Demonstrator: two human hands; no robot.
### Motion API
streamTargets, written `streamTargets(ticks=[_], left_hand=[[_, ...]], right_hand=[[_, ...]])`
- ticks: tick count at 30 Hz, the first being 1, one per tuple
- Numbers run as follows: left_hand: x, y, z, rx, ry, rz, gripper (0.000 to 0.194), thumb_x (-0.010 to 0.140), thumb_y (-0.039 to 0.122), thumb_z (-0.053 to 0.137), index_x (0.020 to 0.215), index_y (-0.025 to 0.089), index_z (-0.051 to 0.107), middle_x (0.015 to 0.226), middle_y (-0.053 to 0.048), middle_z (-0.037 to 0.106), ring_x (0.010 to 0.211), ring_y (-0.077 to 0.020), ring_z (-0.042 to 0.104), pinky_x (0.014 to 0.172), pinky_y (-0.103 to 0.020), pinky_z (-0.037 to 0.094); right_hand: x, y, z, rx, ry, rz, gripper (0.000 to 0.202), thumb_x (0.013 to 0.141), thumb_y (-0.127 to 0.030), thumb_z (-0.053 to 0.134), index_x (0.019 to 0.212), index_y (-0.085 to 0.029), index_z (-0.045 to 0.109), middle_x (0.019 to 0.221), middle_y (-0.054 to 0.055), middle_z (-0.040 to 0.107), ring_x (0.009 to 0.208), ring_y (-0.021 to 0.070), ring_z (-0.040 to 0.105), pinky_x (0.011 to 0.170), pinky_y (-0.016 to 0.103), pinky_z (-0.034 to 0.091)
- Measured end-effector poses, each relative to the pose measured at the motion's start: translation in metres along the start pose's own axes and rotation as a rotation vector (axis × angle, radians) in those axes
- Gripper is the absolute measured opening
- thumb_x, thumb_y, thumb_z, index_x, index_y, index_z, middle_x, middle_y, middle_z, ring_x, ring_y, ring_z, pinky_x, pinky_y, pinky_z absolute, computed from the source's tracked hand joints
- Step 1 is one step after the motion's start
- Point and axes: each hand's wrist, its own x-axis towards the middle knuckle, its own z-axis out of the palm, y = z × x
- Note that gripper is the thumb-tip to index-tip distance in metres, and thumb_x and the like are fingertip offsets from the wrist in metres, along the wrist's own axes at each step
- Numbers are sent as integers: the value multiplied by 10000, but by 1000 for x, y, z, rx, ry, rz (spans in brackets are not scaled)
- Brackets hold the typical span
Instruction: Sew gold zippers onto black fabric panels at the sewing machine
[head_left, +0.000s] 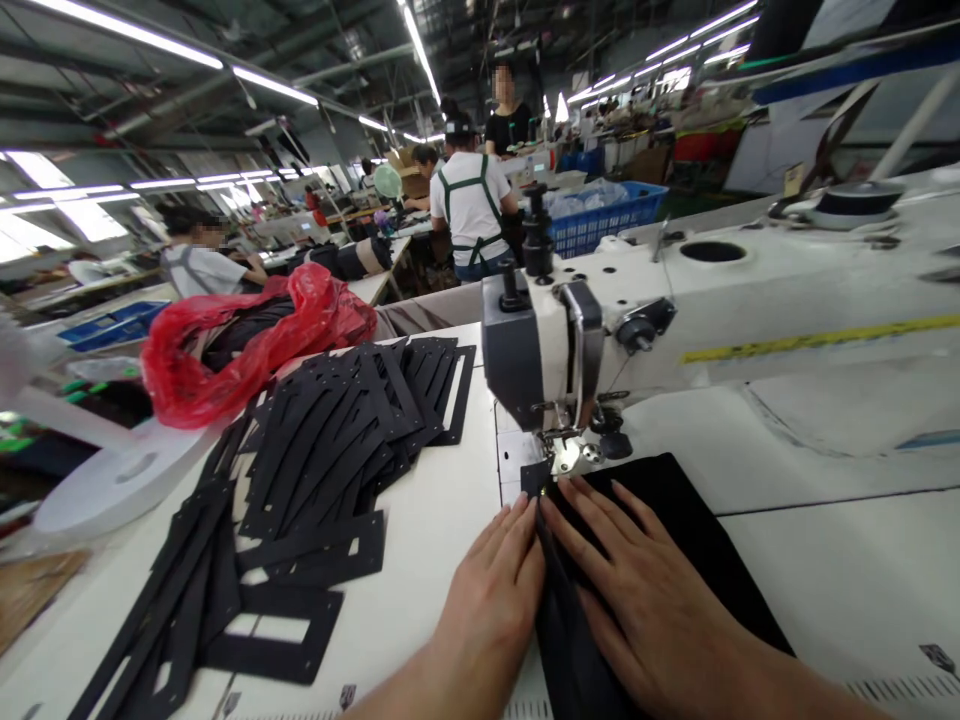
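A piece of black fabric (686, 510) lies on the white sewing table, its far corner under the presser foot area of a sewing machine (514, 350). My right hand (637, 590) rests flat on it, fingers spread and pointing at the needle. At the fabric's left edge, my left hand (491, 585) has its fingers drawn together on a narrow folded strip. Both sets of fingertips are close together, just in front of the needle. The left thumb is mostly hidden.
Left of the machine lies a spread pile of black slotted frame pieces (330, 440). Behind them sits a red plastic bag (300, 310) with dark material inside. A white round stand (127, 480) is at far left. Other people work at tables beyond, near a blue crate (611, 215).
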Motion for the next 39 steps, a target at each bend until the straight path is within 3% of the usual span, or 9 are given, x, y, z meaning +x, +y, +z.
streamTargets(ticks=[7, 16, 27, 33, 39], left_hand=[[2, -4, 2, 48, 47, 46, 340, 941, 117, 257, 1113, 52, 542, 1170, -190, 594, 1088, -263, 562, 834, -392, 508], [2, -5, -1, 82, 49, 54, 300, 929, 80, 273, 1056, 67, 544, 1164, -179, 590, 1120, -233, 517, 878, -369, 424], [1, -4, 1, 86, 48, 46, 318, 944, 105, 260, 1104, 57, 530, 1174, -177, 584, 1128, -230, 507, 892, -367, 412], [3, -4, 0, 87, 16, 38, 315, 946, 112, 262, 1083, 59, 540, 1184, -184, 580, 1147, -237, 502, 877, -374, 440], [4, -3, 0, 97, 11, 13, 352, 932, 82, 243, 1101, 79, 552, 1218, -170, 571, 1111, -250, 546, 843, -394, 477]], right_hand=[[1, -4, 1, 80, 1, 50, 718, 759, -169, 462, 1438, -197, 230, 1441, 142, 310, 1324, 293, 283, 1018, 540, 304], [0, -5, -2, 216, -94, 110, 637, 854, -230, 398, 1449, -254, 172, 1460, 117, 290, 1353, 253, 217, 1072, 534, 191], [0, -6, 1, 278, -68, 138, 572, 916, -325, 344, 1451, -282, 144, 1482, 82, 248, 1366, 231, 175, 1093, 514, 152], [-1, -5, -1, 252, -65, 126, 559, 912, -326, 341, 1444, -230, 200, 1471, 90, 270, 1360, 238, 198, 1094, 512, 185], [-1, -4, 2, 84, -22, 53, 564, 872, -210, 362, 1423, -143, 265, 1459, 108, 281, 1350, 261, 222, 1075, 511, 264]])
